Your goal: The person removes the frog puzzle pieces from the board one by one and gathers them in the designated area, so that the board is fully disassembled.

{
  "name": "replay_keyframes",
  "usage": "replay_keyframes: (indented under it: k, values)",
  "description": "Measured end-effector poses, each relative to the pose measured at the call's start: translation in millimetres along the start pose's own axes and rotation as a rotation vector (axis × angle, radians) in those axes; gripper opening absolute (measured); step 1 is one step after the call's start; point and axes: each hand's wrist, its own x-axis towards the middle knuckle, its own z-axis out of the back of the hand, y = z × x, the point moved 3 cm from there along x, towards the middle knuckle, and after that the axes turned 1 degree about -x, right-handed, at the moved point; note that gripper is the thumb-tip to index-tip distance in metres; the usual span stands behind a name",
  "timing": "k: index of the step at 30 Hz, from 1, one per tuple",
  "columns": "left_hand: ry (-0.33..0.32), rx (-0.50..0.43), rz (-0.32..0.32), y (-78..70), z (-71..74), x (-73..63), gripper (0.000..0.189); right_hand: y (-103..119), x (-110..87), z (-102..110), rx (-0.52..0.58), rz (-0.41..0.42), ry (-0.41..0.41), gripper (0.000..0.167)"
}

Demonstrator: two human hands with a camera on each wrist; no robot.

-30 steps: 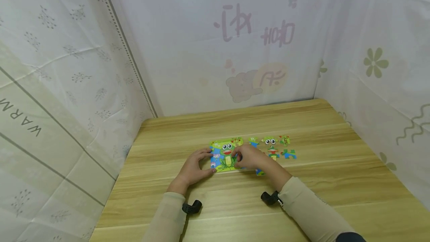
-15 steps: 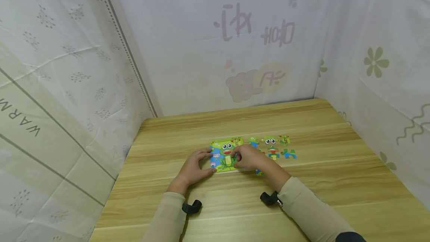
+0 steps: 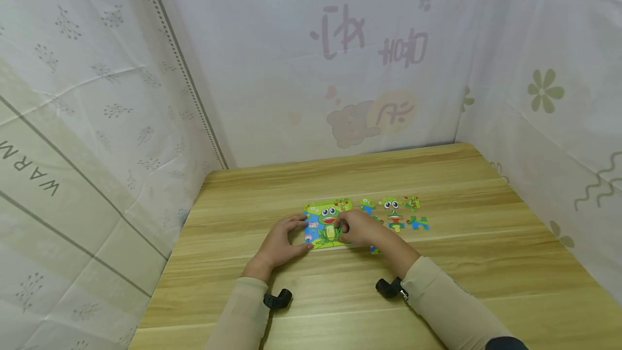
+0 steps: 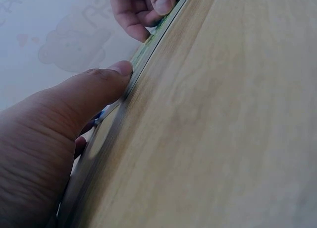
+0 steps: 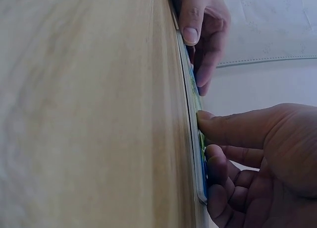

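A flat frog jigsaw puzzle (image 3: 328,213) with a green and blue picture lies on the wooden table (image 3: 252,193). My left hand (image 3: 281,242) rests at its left side, fingertips on the upper left edge and thumb near the lower left corner. My right hand (image 3: 362,228) covers the puzzle's right side with curled fingers. In the right wrist view its thumb (image 5: 237,126) and index finger pinch down at the surface, over what looks like a puzzle piece, mostly hidden.
Loose puzzle pieces lie right of the puzzle: one with frog eyes (image 3: 390,204), one with a red mouth (image 3: 396,221), a blue-green one (image 3: 418,223) and others. Some are partly under the right wrist. Printed curtains (image 3: 272,96) stand behind and at both sides.
Almost nothing differs. Both hands keep their places on the puzzle, and the loose pieces lie as before. The right forearm has shifted very slightly left.
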Motion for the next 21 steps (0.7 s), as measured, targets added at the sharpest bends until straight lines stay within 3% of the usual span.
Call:
replay_keyframes:
  k: [21]
  values:
    - [-0.001,-0.012,-0.017,3.4,-1.2,1.6,0.062,-0.4,1.0,1.6,0.016,-0.027,0.008,0.028]
